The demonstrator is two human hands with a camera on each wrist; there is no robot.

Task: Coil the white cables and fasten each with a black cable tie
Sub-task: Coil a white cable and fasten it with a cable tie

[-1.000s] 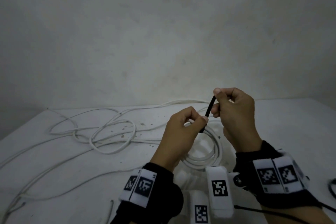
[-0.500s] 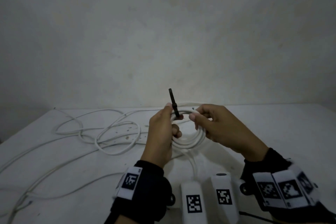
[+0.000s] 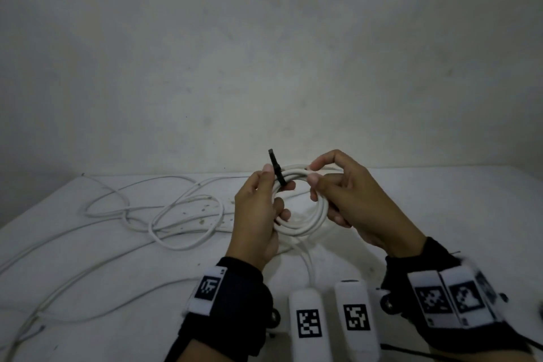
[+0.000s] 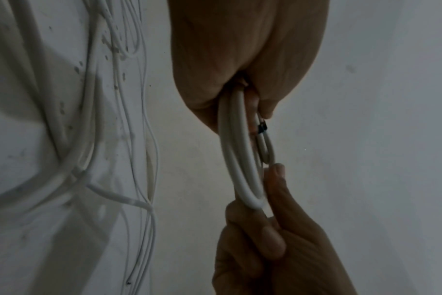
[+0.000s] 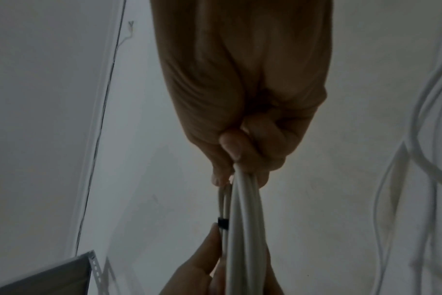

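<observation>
Lying loose across the left half of the table (image 3: pixel 73 317), from its far edge toward its near left corner, the uncoiled white cables (image 3: pixel 164 214) wait well apart from the work, which is held up in the air over the middle of the table, nearer its far edge. The left hand (image 3: pixel 255 214) grips the left side of the white coil (image 3: pixel 305 226), fingers curled through the ring and thumb pressing the black cable tie (image 3: pixel 277 170) against the top strands. The tie's long axis runs almost upright, crossing the strands, with its free end sticking up above the coil and leaning slightly left. Whether its lower end already passes under the bundle cannot be told; the wrist views show only a small black band on the strands. The right hand (image 3: pixel 349 200) pinches the coil's top right, thumb and forefinger closed on the strands, just beside the tie. The coming move likely turns on this: the free end stands between the hands, closest to the left thumb, so the right hand must reach left to wrap it.
</observation>
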